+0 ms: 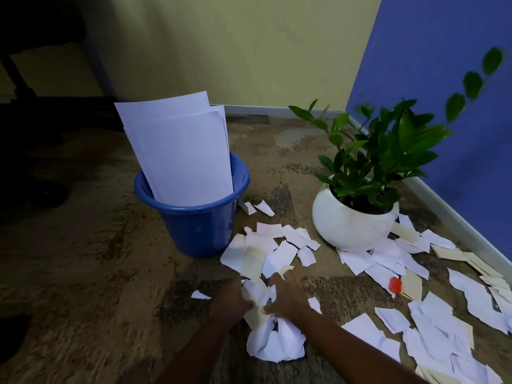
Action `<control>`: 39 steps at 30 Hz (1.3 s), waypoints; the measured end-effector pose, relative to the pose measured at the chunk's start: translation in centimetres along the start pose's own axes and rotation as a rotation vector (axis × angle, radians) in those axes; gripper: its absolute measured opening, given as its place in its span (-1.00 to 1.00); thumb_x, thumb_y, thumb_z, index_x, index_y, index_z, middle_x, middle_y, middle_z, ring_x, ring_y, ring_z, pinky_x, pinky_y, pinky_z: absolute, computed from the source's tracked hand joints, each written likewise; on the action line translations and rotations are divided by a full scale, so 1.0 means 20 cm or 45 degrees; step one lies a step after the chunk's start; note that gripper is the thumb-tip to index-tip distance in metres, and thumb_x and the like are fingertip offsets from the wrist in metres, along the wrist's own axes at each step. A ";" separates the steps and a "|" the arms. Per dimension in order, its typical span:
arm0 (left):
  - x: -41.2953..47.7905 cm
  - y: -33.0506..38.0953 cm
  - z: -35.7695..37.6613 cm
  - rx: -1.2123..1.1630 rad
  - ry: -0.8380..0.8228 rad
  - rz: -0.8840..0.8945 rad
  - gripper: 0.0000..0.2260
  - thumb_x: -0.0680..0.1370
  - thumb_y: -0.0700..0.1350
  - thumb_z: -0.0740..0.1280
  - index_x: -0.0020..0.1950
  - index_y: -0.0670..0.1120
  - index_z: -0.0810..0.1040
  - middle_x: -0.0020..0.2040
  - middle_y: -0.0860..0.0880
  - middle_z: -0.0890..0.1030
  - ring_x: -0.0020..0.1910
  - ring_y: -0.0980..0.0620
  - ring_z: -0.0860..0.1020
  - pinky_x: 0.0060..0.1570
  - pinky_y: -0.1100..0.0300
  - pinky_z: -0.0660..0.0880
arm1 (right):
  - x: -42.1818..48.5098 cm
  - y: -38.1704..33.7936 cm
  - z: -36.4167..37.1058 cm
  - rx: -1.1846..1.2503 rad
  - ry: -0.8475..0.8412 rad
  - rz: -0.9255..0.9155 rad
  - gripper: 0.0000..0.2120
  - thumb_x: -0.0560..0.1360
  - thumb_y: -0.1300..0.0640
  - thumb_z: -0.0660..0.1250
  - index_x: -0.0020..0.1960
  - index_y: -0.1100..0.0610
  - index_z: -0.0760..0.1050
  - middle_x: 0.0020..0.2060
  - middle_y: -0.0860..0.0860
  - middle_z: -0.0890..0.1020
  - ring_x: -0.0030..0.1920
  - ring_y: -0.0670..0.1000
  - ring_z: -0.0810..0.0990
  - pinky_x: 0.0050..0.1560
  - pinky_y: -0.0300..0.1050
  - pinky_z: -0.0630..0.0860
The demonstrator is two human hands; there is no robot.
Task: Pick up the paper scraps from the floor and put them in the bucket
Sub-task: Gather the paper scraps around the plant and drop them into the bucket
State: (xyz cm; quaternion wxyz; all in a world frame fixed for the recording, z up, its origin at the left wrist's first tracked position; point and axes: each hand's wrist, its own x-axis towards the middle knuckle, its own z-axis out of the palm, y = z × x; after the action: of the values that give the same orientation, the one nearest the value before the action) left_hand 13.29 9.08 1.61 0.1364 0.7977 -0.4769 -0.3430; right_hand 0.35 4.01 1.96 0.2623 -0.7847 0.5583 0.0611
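still mostly undone by the look of it: carpeted floor (83, 273) strewn with paper scraps (432, 339) along the right, round the white plant pot (354, 225) and in a heap just beside the blue bucket (194, 225), itself holding only tall whole sheets (180, 151). both forearms stretched forward and down, left hand (230, 300) and right hand (288, 297) cupped inward, fingers curled round a gathered bundle of scraps (274, 339) pressed between them, low over the carpet, short of the bucket.
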 end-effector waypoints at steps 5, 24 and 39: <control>0.00 0.02 0.01 -0.067 0.077 -0.043 -0.74 0.54 -0.23 0.25 0.22 -0.22 0.51 0.22 -0.19 0.58 0.22 -0.13 0.53 0.19 0.14 0.46 | 0.02 0.05 -0.05 0.099 0.086 -0.084 -0.83 0.48 0.28 0.29 0.06 0.24 0.53 0.00 0.15 0.52 0.22 0.08 0.46 -0.04 -0.20 0.39; 0.01 0.11 -0.11 -0.557 -0.259 -0.308 -0.52 0.51 -0.14 0.39 0.39 -0.21 0.37 0.36 -0.16 0.46 0.30 -0.14 0.45 0.24 0.04 0.45 | -0.11 0.38 -0.10 0.107 -0.206 0.101 -0.47 0.35 0.18 0.51 0.24 0.18 0.37 0.28 0.16 0.42 0.21 0.11 0.47 0.13 -0.10 0.46; -0.02 0.16 0.10 -0.170 0.054 -0.064 -0.68 0.51 -0.20 0.32 0.24 -0.27 0.48 0.28 -0.20 0.54 0.26 -0.13 0.51 0.22 0.14 0.43 | 0.01 0.23 -0.27 0.416 0.129 -0.014 -0.85 0.39 0.36 0.39 -0.07 0.22 0.49 -0.11 0.18 0.57 -0.09 -0.01 0.48 -0.20 -0.19 0.43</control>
State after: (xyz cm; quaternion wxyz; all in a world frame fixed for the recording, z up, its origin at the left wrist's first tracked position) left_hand 9.61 8.06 2.02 0.1907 0.8056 -0.4299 -0.3603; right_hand -4.85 0.21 4.92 0.3582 -0.7368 0.5689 -0.0717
